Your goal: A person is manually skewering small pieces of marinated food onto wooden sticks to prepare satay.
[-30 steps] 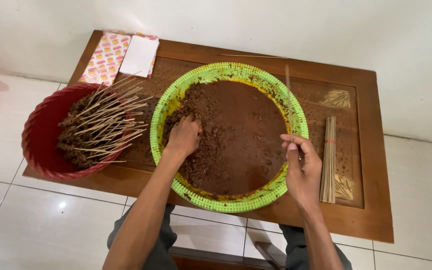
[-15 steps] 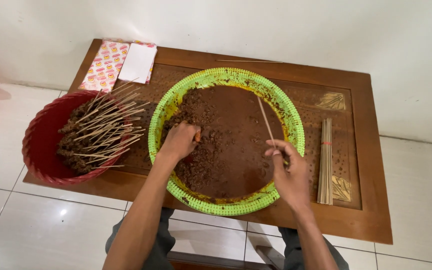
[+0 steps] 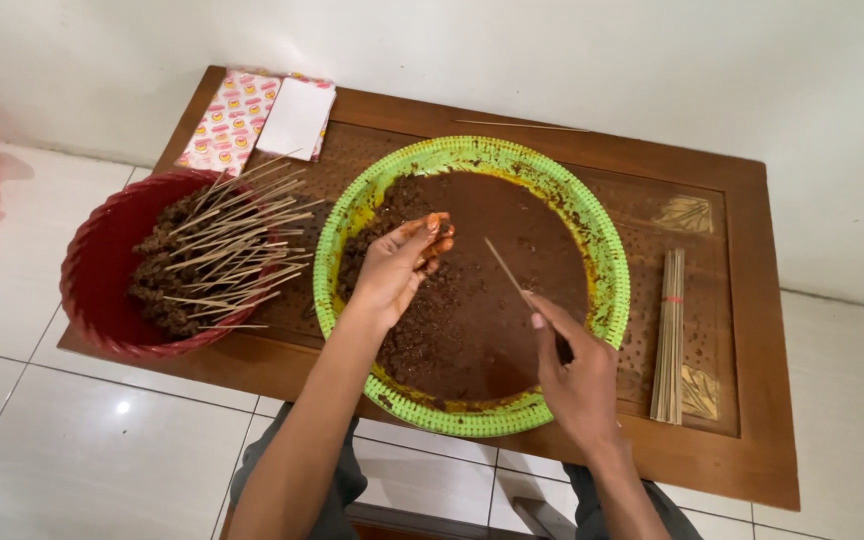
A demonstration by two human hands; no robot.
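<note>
A round green basket tray (image 3: 607, 262) on the wooden table (image 3: 742, 430) holds brown marinated meat pieces (image 3: 422, 330). My left hand (image 3: 397, 265) hovers over the meat, its sauce-covered fingertips pinched on a small piece of meat. My right hand (image 3: 572, 365) is over the tray's near right side and grips a thin bamboo skewer (image 3: 504, 268) that points up and left toward my left hand.
A red basket (image 3: 97, 275) full of finished skewers (image 3: 227, 250) stands at the table's left end. A bundle of bare skewers (image 3: 669, 335) lies to the right of the tray. Patterned paper packets (image 3: 257, 118) sit at the far left corner; one loose stick (image 3: 520, 125) lies at the back.
My right hand took a skewer from the right and brought it over the tray. My left hand lifted out of the meat with a piece pinched in its fingers.
</note>
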